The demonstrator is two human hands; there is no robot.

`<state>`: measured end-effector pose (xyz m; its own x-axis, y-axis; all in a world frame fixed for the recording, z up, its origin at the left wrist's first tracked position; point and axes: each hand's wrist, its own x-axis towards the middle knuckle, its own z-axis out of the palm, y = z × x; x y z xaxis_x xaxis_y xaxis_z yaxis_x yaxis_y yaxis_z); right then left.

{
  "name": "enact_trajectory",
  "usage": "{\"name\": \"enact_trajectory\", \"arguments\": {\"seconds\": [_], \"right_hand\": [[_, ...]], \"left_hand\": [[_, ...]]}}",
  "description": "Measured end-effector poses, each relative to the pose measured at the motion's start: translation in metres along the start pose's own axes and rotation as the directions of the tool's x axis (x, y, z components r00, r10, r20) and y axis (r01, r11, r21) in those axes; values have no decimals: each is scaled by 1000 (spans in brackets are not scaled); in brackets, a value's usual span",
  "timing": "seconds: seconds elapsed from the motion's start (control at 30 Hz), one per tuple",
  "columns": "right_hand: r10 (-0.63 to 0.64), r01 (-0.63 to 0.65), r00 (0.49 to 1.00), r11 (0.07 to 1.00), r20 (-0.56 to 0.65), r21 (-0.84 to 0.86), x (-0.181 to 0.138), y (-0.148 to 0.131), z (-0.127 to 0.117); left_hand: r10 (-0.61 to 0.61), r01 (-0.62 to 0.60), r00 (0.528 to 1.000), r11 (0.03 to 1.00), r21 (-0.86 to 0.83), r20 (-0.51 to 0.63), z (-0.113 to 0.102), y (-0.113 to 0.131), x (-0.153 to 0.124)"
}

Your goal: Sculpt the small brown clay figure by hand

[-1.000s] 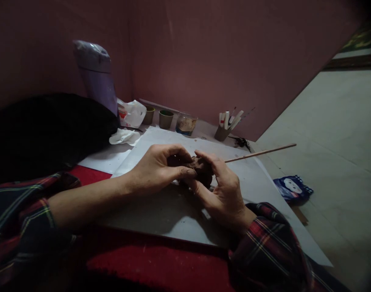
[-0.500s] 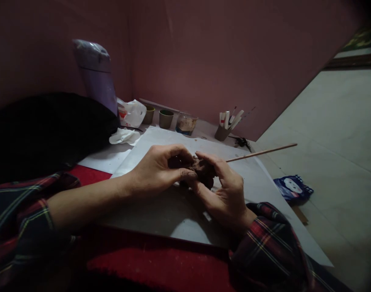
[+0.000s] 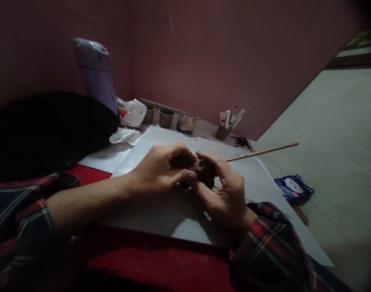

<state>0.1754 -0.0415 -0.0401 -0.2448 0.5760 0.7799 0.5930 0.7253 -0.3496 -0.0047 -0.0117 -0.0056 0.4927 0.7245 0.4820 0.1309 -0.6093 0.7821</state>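
Note:
A dark brown lump of clay (image 3: 203, 171) sits between both my hands, just above a large white paper sheet (image 3: 258, 190). My left hand (image 3: 161, 170) curls over its left side, thumb and fingers pinching the clay. My right hand (image 3: 228, 190) cups it from the right and below, fingers wrapped round it. Much of the lump is hidden by my fingers. Both arms wear red plaid sleeves.
A thin wooden stick (image 3: 262, 152) lies to the right of my hands. Along the pink wall stand two small cups (image 3: 166, 118), a glass jar (image 3: 187, 123), a cup of pens (image 3: 226, 123), a plastic bag (image 3: 130, 113) and a purple flask (image 3: 97, 73). A blue packet (image 3: 293, 187) lies on the floor.
My left fingers have closed further over the clay and both hands have shifted slightly while working the lump. Nothing else has moved.

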Motion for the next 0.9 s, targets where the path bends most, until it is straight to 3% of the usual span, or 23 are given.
{"name": "enact_trajectory", "arguments": {"seconds": [0.9], "right_hand": [[13, -13, 999, 1000, 44, -4, 0, 2, 1]], "left_hand": [[-50, 40, 997, 985, 170, 53, -2, -3, -1]]}}
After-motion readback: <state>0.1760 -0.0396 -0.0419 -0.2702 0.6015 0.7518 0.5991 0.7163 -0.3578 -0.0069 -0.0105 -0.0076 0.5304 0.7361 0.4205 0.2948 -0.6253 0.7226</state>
